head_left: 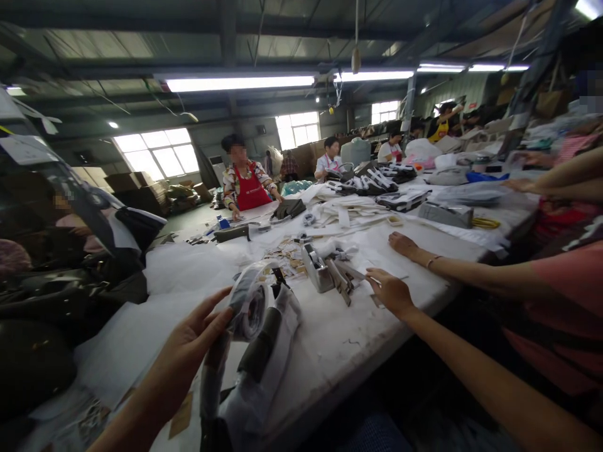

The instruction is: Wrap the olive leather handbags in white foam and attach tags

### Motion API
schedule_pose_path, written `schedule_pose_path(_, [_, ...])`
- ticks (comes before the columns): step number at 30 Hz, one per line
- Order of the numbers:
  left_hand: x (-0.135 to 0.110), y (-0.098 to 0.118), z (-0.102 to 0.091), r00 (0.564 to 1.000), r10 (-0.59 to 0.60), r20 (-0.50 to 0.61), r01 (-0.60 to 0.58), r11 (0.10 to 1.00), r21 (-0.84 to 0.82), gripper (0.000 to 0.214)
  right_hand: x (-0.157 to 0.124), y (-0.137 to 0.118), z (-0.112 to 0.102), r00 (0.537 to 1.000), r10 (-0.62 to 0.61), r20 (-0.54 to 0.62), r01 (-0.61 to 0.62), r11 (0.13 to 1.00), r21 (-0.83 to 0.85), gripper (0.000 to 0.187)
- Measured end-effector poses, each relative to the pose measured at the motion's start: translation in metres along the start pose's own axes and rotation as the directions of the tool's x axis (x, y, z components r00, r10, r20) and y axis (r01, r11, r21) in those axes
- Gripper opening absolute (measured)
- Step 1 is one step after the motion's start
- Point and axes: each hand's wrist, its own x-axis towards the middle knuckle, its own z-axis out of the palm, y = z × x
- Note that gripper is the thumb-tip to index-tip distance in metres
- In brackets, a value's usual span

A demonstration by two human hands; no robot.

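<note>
My left hand (188, 351) grips a dark shoe wrapped in a clear plastic bag (257, 314), held just above the white table (330, 351) at the near edge. My right hand (391, 292) reaches out over the table beside a grey tape dispenser (318, 267). Its fingers are pinched on something thin that I cannot make out. Close behind it a co-worker's hand (402, 243) with a bracelet lies flat on the table.
White foam sheet (188, 270) covers the table's left part, and dark bags (61, 301) are piled at the left. Shoes (372, 182), papers and boxes crowd the far table. A person in a red apron (247, 185) and others work there. The co-worker's body (560, 314) is close on my right.
</note>
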Motion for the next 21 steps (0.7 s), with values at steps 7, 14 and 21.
schedule_pose_path(7, [-0.001,-0.003,0.000,1.000,0.014,0.028,-0.014,1.000,-0.011,0.074,-0.067,-0.019,0.020,0.903,-0.337,0.266,0.335,0.941,0.054,0.018])
schedule_pose_path(14, [-0.004,-0.001,0.000,0.999,0.028,0.017,-0.028,1.000,-0.003,0.073,-0.050,-0.024,0.026,0.877,-0.285,0.386,0.283,0.957,0.063,0.031])
schedule_pose_path(21, [-0.003,-0.004,-0.002,0.999,0.038,0.034,-0.036,0.998,-0.049,0.070,-0.021,-0.028,0.031,0.832,-0.177,0.526,0.172,0.983,0.059,0.022])
